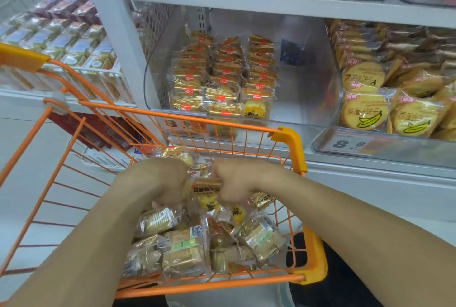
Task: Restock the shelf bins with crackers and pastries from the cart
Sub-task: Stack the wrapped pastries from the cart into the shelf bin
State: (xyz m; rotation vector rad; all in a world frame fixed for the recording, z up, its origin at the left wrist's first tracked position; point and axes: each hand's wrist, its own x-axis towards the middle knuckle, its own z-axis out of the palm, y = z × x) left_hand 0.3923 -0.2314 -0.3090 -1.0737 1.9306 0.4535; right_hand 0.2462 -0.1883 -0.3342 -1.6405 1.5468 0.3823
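Both hands are down in the orange cart at frame centre. Left hand is curled knuckles-up over the heap of wrapped pastries; fingers are hidden beneath, so I cannot tell whether it grips anything. Right hand is closed on a clear packet of yellow pastry with a dark label, just at its 9 o'clock — the packet sits between the two hands. The heap fills the cart's near half, toward 6 o'clock.

Clear shelf bin at 12 o'clock of the cart — rows of matching packets fill its left part; the right part is bare. At 3 o'clock of that bin, a second bin of banana-print crackers.
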